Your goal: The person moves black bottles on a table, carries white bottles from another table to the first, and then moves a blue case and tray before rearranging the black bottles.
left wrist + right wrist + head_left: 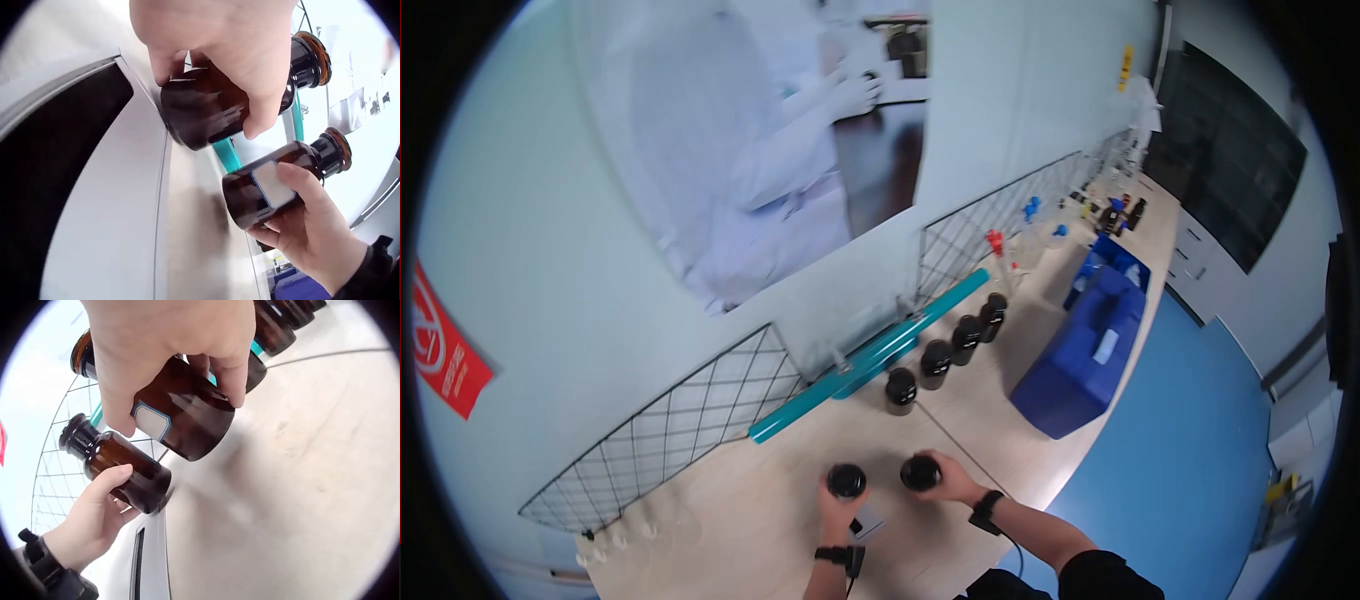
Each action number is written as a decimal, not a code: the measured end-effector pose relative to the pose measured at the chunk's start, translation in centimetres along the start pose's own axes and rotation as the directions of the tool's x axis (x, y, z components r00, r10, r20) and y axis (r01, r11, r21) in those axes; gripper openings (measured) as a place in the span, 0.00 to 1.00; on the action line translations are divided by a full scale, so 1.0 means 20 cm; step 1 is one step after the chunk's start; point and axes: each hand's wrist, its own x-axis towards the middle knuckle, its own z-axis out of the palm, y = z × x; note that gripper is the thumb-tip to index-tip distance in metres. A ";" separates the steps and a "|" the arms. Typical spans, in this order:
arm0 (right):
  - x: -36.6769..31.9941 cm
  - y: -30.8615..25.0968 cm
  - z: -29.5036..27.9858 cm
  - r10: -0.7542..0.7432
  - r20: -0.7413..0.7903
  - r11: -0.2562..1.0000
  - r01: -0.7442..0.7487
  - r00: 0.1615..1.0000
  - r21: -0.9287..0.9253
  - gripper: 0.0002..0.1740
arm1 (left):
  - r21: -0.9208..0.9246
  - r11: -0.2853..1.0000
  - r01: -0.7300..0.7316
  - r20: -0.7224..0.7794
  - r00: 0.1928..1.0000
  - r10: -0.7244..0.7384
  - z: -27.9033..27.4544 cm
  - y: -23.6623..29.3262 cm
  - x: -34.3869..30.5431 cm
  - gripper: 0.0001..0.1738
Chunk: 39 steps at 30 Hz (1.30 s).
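My left hand (837, 512) grips a brown glass reagent bottle (206, 106) round its body, thumb on one side and fingers on the other. Beside it, my right hand (953, 483) holds a second brown bottle (197, 415) the same way; a blank white label (152, 422) with a blue border shows on it. Both bottles have short necks and flared rims, and they are held side by side with a gap between them. Low over the tabletop (750, 510), their bases hang close to the wood. A flat pale thing (870, 524) with a dark part lies by the left hand.
Several dark bottles (935, 364) stand in a row behind the hands. Past them are a long teal bar (870, 355) and wire mesh (670, 425) along the wall. A blue case (1085, 350) sits at the right edge; clear glassware (650, 530) stands at the left.
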 end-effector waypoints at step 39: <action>-2.76 0.65 -2.78 0.300 -0.882 0.918 -0.361 0.362 0.164 0.42 | -0.035 0.976 -0.217 0.848 0.511 0.144 3.25 1.47 -1.13 0.35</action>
